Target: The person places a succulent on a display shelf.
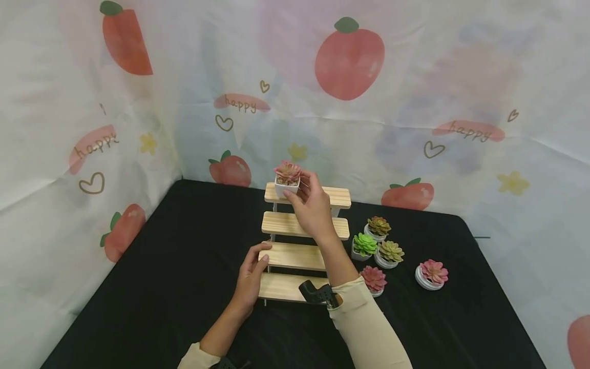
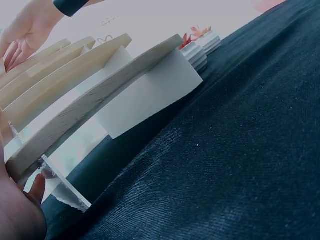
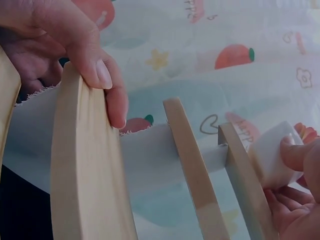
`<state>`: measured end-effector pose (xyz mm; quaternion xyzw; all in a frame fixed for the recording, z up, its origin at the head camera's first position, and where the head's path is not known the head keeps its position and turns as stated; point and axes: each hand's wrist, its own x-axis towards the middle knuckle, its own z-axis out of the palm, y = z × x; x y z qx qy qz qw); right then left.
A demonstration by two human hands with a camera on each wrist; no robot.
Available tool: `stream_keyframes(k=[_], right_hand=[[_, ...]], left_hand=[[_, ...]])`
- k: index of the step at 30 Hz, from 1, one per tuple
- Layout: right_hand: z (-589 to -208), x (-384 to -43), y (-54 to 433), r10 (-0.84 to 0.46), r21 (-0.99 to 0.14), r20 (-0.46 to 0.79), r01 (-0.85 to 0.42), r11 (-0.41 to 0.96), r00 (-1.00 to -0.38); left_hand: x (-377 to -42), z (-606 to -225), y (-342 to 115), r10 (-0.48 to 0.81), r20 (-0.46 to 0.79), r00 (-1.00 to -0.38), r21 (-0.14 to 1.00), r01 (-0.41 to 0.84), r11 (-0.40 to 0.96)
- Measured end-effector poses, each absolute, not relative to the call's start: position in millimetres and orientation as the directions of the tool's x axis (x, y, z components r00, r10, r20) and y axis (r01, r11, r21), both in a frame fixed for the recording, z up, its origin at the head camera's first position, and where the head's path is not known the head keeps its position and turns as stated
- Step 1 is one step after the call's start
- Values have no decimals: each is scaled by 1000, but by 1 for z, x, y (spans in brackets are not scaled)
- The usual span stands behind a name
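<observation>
A pink succulent in a square white pot (image 1: 288, 180) is at the left end of the top step of a wooden tiered stand (image 1: 295, 256). My right hand (image 1: 314, 205) holds this pot between thumb and fingers; the right wrist view shows the white pot (image 3: 275, 156) at the top board. Whether its base bears fully on the board is hard to tell. My left hand (image 1: 250, 277) grips the left end of the second board from the bottom. In the right wrist view, the left thumb and a finger (image 3: 103, 75) lie over that board's end.
Right of the stand are a bright green succulent (image 1: 364, 245), a brownish one (image 1: 379, 226), a yellow-green one (image 1: 390, 253) and a pink one (image 1: 373, 279). Another pink succulent (image 1: 432, 273) lies farther right, tilted. Black cloth (image 1: 193, 246) covers the table; a printed curtain (image 1: 295, 123) hangs behind.
</observation>
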<state>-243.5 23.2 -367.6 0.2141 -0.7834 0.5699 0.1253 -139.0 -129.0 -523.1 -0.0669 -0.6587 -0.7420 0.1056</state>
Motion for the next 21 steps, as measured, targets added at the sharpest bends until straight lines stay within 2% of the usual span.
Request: stream_keyframes(k=[21], right_hand=[[-364,-245,19,-201,-852,368,-415,318,-908]], left_hand=[[-138,-522,-128,-69,239,-969,962,246,-116]])
